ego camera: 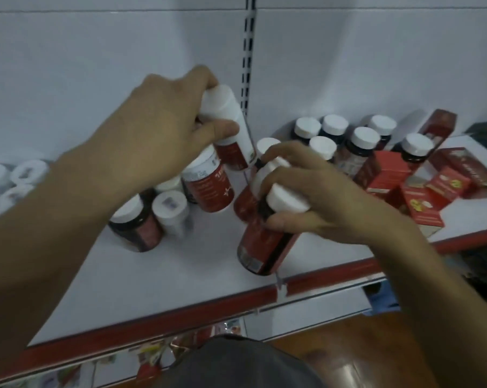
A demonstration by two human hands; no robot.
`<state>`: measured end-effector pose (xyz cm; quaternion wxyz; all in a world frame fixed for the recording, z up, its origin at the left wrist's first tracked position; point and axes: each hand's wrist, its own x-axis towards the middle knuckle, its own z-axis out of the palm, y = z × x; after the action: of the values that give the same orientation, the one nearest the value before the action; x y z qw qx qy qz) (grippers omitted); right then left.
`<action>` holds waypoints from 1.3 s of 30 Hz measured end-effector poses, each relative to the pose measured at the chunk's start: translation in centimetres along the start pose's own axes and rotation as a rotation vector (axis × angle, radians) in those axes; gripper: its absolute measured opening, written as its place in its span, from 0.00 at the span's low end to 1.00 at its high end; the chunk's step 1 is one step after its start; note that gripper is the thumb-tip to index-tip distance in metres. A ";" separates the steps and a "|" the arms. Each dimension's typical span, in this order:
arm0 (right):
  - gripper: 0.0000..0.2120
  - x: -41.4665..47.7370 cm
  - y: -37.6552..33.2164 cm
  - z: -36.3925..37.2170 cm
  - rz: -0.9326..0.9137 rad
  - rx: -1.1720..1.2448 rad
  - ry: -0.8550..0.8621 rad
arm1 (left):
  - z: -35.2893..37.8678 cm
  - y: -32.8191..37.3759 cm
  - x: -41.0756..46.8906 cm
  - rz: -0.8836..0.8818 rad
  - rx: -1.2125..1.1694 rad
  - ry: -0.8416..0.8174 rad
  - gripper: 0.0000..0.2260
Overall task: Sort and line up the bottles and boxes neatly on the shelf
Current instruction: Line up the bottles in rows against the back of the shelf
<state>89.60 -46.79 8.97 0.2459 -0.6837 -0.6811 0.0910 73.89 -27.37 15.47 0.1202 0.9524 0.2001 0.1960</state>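
My left hand [166, 121] grips a white-capped bottle with a red and white label [231, 127], lifted and tilted above the white shelf [152, 275]; a second red-labelled bottle [208, 189] hangs just below it, partly under my fingers. My right hand [315, 197] holds two dark bottles with red labels by their white caps: the nearer one [264, 242] hangs tilted over the shelf, the other [248, 197] sits behind it. Several white-capped bottles [357, 141] stand grouped at the back right. Red boxes [421, 189] lie jumbled at the right.
Two bottles [152, 219] stand under my left forearm. More white caps [10, 177] show at the far left. The shelf has a red front edge [180, 317] and a slotted upright [248, 51] in the white back panel. A lower shelf with goods shows below.
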 end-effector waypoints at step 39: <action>0.12 14.7 -6.3 5.3 0.107 -0.399 -0.099 | -3.0 -15.1 -11.6 -0.416 0.343 -0.130 0.15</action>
<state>82.37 -31.64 10.35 0.0668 -0.7487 -0.6595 0.0008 57.83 -18.48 9.72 0.0073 0.9078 0.4137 0.0689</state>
